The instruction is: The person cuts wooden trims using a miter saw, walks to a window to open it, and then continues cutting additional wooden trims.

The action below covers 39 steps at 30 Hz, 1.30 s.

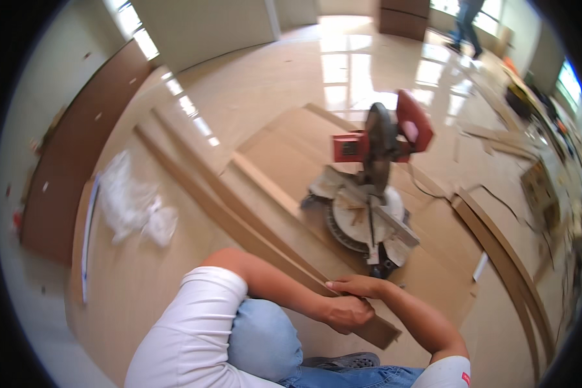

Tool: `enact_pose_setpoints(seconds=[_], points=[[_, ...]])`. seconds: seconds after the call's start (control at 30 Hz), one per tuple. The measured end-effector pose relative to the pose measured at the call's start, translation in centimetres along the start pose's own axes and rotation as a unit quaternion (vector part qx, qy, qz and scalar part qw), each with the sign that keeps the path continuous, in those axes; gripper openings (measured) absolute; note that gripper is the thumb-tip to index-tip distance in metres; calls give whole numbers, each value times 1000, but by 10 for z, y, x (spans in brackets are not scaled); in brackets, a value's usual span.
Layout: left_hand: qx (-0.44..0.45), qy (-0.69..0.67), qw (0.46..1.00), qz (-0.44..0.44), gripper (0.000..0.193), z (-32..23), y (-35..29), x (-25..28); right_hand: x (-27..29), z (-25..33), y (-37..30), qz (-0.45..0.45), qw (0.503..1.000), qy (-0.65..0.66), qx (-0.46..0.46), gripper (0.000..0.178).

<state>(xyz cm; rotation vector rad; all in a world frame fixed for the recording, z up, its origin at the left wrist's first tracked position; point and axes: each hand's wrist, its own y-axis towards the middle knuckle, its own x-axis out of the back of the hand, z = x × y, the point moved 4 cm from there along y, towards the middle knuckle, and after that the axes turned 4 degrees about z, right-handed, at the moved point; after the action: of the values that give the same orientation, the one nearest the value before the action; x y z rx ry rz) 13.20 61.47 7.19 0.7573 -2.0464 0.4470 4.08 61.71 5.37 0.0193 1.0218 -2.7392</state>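
A long brown wooden strip (207,215) slants from the far left down to my knees, its near end (383,334) poking out past my hands. My left hand (349,313) is closed around it close to that end. Just beyond, my right hand (359,285) grips the same strip, its fingertips pointing left over the edge; part of its hold is hidden. A second strip (204,171) runs alongside, close to the first. Past my hands stands a red and grey miter saw (376,145) with its head raised, and neither hand touches it.
Flattened cardboard (275,145) lies beneath the saw, with a lighter board (265,183) along it. Crumpled clear plastic (132,204) is at left. Long strips (507,258) and a black cord (498,194) lie at right. A person (467,29) stands far off.
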Motion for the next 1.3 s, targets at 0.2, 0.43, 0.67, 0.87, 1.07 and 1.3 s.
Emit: enact_pose_setpoints(seconds=[0.2, 0.43, 0.67, 0.87, 1.07, 1.3], points=[[-21, -18, 999, 32, 62, -33, -8, -7, -33, -1, 60, 14, 984, -177, -7, 82], [-122, 30, 986, -109, 16, -15, -70, 59, -4, -53, 90, -57, 987, -139, 53, 69], [201, 51, 971, -123, 19, -12, -156, 62, -9, 3, 5, -149, 964, -206, 77, 66], [294, 91, 936, -170, 48, 24, -206, 48, -16, -38, -83, -213, 917, -335, -29, 71], [291, 83, 951, -69, 97, 91, -195, 62, -69, -124, -163, -235, 913, -325, -77, 57], [261, 4, 946, 194, 70, 144, -216, 20, -139, -178, -221, -302, 896, -289, -152, 37]])
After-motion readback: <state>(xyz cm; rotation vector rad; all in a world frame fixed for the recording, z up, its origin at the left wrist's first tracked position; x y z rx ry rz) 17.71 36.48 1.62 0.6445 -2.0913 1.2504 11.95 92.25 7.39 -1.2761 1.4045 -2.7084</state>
